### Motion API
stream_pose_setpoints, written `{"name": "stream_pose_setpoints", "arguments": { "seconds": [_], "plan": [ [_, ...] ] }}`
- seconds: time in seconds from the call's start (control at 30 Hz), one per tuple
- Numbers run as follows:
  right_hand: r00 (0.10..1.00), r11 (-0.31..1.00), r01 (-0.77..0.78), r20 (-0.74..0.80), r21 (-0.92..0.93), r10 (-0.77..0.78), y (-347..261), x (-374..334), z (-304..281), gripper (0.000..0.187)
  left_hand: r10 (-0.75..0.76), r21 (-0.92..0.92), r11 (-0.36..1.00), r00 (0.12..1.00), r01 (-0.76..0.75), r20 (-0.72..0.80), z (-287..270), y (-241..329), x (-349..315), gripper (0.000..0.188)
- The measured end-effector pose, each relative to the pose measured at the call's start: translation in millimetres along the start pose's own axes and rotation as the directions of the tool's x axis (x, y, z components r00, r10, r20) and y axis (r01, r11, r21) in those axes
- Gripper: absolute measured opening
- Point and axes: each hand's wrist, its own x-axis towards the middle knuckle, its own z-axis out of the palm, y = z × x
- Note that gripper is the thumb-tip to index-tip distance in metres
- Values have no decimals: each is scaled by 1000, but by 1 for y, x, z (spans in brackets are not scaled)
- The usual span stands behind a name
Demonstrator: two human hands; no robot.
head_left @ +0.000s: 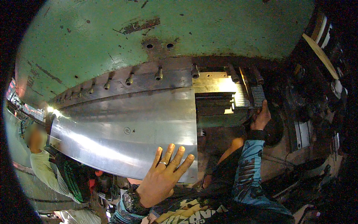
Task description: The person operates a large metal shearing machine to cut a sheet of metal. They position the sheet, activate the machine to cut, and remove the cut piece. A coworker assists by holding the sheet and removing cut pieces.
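Observation:
My left hand (166, 177) lies on a large shiny metal sheet (112, 127), fingers spread, a ring on one of them. The palm rests near the sheet's near right corner, and small handwritten marks sit close to its middle. Farther right, my right hand (261, 117) has its fingers closed around the lower end of a small grey ridged piece (257, 96). Part of that grip is hidden. Strong yellow light falls on a metal block (212, 83) and a ridged surface (240, 98) just left of this piece.
A green machine body (112, 37) with worn paint fills the far side. Several bolts (159, 74) line a clamping bar (145, 84) along the sheet's far edge. At the left is another person (43, 164) in a pale sleeve. A wooden strip (321, 56) leans at the far right.

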Motion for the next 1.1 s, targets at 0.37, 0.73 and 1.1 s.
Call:
{"name": "stream_pose_setpoints", "arguments": {
  "seconds": [0.37,0.73,1.1],
  "plan": [
    [1000,1000,5,30,24,-6,-8,-9,4,37,-1,-10,1000,1000,1,-20,3,0,0,120],
    [1000,998,-2,-27,-59,0,-7,-8,3,44,10,28,1000,1000,-10,9,4,-2,1,126],
    [999,1000,3,33,-31,-2,-6,-10,4,43,6,-17,1000,1000,-6,-19,3,-1,-1,120]
  ]
}}
